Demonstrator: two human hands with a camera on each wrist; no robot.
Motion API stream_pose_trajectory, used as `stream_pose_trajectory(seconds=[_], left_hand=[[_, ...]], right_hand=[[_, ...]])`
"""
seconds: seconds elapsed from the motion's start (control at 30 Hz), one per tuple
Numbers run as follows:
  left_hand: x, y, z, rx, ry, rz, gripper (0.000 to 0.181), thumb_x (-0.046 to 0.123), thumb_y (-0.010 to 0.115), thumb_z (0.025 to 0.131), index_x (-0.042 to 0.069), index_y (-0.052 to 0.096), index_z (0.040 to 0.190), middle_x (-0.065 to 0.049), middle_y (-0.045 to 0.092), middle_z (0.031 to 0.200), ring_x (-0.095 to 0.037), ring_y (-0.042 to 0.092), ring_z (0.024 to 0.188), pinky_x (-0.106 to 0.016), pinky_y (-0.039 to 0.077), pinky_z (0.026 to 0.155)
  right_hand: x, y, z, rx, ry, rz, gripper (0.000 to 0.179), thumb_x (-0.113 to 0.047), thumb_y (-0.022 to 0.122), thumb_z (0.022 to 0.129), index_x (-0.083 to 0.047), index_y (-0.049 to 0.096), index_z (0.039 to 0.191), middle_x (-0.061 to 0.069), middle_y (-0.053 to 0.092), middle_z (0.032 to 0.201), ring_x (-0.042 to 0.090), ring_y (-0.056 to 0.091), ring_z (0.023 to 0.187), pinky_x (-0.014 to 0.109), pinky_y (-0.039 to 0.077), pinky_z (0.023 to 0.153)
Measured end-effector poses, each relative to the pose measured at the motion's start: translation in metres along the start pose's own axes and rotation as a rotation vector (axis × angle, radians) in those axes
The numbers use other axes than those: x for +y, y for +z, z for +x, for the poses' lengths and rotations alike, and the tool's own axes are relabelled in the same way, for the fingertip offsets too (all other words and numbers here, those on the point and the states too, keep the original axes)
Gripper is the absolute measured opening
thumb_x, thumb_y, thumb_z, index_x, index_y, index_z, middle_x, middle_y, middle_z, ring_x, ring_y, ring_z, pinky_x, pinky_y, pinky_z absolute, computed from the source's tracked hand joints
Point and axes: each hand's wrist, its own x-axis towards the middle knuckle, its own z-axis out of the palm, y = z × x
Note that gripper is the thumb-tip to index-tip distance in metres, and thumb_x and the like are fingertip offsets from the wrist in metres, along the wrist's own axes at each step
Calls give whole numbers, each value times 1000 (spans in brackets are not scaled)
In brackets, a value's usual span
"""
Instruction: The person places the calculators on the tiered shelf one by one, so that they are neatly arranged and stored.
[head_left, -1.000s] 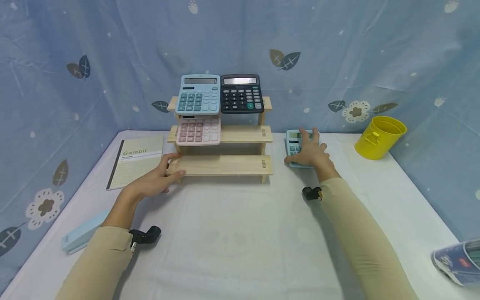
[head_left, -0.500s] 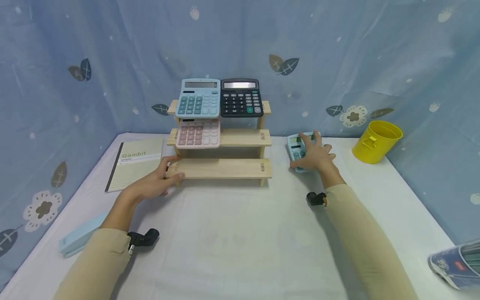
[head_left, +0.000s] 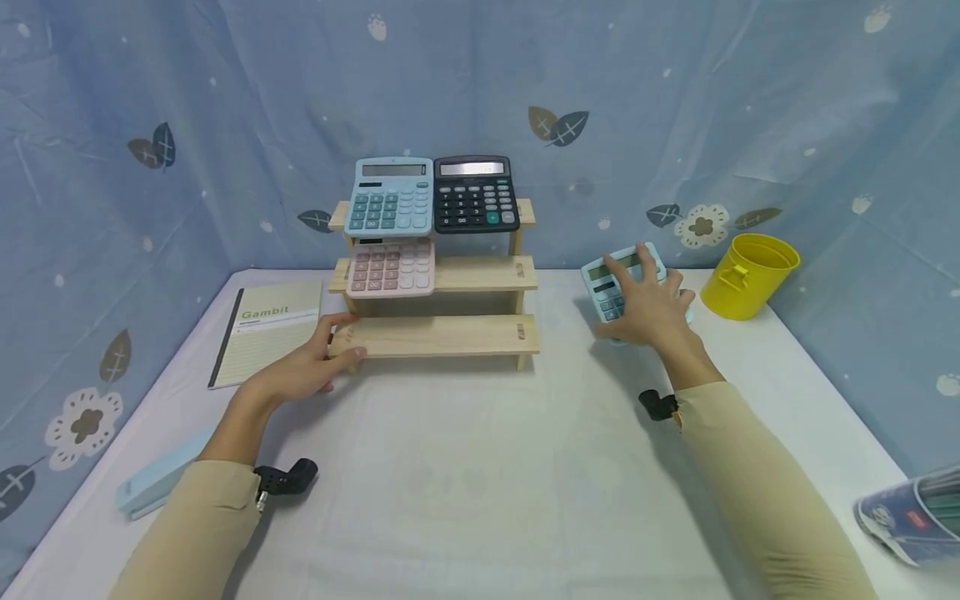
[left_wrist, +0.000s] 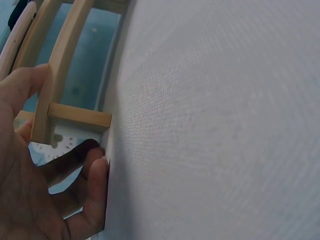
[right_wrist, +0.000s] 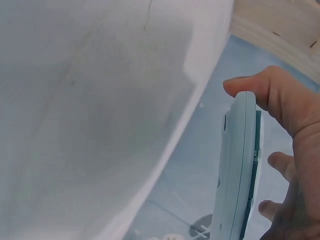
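My right hand point(head_left: 648, 308) grips a light blue calculator point(head_left: 602, 287) by its edges, right of the rack, with its display and keys facing up. The right wrist view shows that calculator point(right_wrist: 234, 165) edge-on, raised off the cloth, the thumb hooked over one end. At the other side my left hand point(head_left: 300, 369) holds the left end of a three-tier wooden rack point(head_left: 442, 335) at its lowest shelf. Another light blue calculator point(head_left: 392, 200) and a black calculator point(head_left: 476, 196) stand on the top tier. Below them a pink calculator point(head_left: 392, 268) leans on the middle tier's left half.
A notebook point(head_left: 270, 329) lies left of the rack, and a light blue box-like object point(head_left: 161, 475) is partly behind my left forearm. A yellow bucket point(head_left: 750, 277) stands at the back right. A blue printed container point(head_left: 900, 517) sits at the right edge. Patterned cloth point(head_left: 450, 75) backs the table.
My right hand has lifted the light blue calculator off the table and shifted it right, turning it slightly. My left hand has stayed on the rack.
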Motion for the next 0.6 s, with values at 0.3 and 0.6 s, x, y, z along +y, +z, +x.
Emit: stream_pose_trajectory(seconds=[0.3, 0.6], left_hand=[[-4, 1, 1, 7, 1, -16, 81, 58, 51, 104, 34, 0, 162, -18, 53, 116, -28, 51, 87, -37, 44, 74], [0, 0, 0, 8, 11, -16, 80, 57, 51, 104, 32, 1, 162, -17, 52, 109, -27, 50, 81, -37, 43, 72]], right_hand=[[-9, -11, -20, 79, -90, -39, 113, -39, 89, 74, -31, 22, 164, 16, -13, 171, 70, 8, 138, 80, 17, 95], [-26, -21, -33, 116, -142, -67, 114, -40, 90, 72, -30, 23, 164, 14, -11, 172, 70, 10, 138, 79, 21, 92]])
